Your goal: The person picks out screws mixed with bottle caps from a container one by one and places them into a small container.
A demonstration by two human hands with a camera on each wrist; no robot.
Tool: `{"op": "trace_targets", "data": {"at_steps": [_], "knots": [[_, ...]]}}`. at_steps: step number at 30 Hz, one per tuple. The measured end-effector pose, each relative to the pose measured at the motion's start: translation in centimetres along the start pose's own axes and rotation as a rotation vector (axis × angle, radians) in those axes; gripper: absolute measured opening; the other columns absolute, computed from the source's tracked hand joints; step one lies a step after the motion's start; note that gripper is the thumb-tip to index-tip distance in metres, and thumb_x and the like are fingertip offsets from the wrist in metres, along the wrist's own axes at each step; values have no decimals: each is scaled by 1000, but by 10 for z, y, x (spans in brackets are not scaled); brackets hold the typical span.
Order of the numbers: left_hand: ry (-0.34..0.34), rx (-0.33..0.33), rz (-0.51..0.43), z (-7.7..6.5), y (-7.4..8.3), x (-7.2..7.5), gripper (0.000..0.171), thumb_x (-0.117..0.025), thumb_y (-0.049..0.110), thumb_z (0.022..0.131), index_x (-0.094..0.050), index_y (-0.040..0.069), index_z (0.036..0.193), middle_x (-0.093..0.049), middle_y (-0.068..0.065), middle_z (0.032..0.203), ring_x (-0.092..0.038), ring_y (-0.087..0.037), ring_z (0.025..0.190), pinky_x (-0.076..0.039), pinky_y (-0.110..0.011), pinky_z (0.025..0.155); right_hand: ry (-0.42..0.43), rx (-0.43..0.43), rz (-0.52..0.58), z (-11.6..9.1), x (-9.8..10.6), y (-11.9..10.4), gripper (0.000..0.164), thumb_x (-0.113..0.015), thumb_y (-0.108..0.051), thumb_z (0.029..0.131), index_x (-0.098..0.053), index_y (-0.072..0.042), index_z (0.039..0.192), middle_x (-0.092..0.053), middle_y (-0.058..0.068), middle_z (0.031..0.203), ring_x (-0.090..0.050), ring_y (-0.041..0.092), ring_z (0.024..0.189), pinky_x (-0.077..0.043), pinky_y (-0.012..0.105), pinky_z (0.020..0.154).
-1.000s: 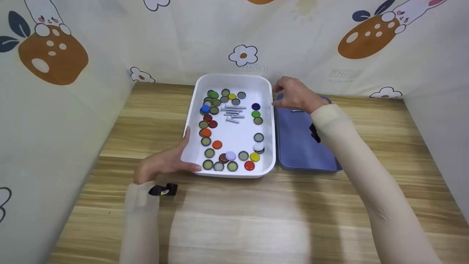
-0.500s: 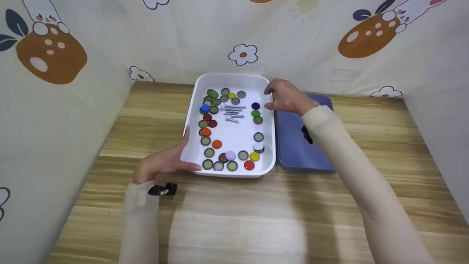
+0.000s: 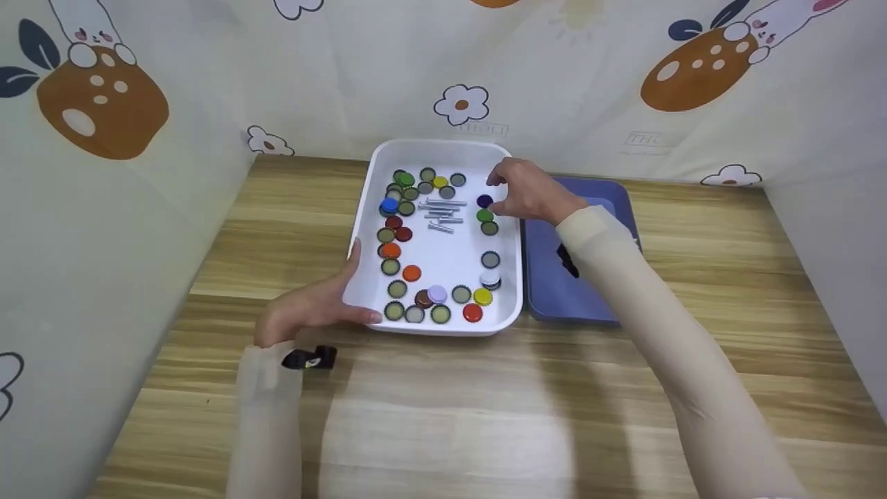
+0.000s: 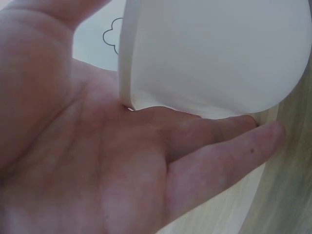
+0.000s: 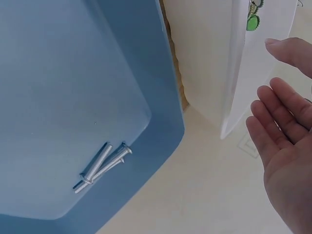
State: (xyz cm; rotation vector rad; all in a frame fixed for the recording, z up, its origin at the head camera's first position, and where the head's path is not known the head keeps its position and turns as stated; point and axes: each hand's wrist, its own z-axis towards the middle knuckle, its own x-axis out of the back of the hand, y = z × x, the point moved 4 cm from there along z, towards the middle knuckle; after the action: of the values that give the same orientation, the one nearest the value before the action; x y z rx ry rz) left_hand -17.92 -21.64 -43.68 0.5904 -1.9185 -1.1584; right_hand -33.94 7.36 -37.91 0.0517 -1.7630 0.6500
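Note:
My left hand [image 3: 308,310] rests against the near-left corner of a white tray [image 3: 435,330], its fingers extended along the wall in the left wrist view. Above the tray's right side hovers my right hand [image 3: 533,190], thumb and fingers apart and nothing between them. Below its fingertips lie a dark purple bottle cap [image 3: 484,201] and a green bottle cap [image 3: 484,216]. Several silver bolts [image 3: 443,213] lie in a group toward the tray's back middle. In the right wrist view, a few bolts [image 5: 101,165] lie in a corner of the blue tray [image 5: 63,97].
Many bottle caps, among them an orange one [image 3: 411,273] and a red one [image 3: 472,312], ring the inside of the white tray. The blue tray stands close along its right side, partly hidden by my right arm. Patterned cloth [image 3: 346,76] hangs behind the wooden table [image 3: 443,416].
My right hand has moved left from above the blue tray, across the white tray's rim, to above the caps. The left hand and the tray stay in place.

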Motion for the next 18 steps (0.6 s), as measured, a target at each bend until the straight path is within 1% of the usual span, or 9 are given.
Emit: {"op": "trace_targets", "data": {"at_steps": [6,12,18], "knots": [[0,-11,-23,0,0,0,131,-83,29,82,25,28,156,9,-8,170,-15,-32,153,-7,-51,128,-8,3,3,2,-4,-3,51,-78,-22,85,-63,-2,129,-61,15,132,-57,30,118,-49,43,108],[-8,-16,-32,2,-1,-1,129,-82,26,83,24,32,156,8,-7,170,-17,-31,151,-8,-51,128,-18,13,-11,3,-10,-7,51,-77,-22,86,-63,-1,129,-61,15,130,-58,29,114,-50,42,105],[9,32,-23,1,-4,0,129,-82,29,83,24,34,156,3,-8,170,-19,-31,152,-8,-51,128,-48,-6,-10,6,-15,-15,50,-76,-22,88,-61,-2,132,-59,15,133,-59,28,114,-51,41,105]]}}
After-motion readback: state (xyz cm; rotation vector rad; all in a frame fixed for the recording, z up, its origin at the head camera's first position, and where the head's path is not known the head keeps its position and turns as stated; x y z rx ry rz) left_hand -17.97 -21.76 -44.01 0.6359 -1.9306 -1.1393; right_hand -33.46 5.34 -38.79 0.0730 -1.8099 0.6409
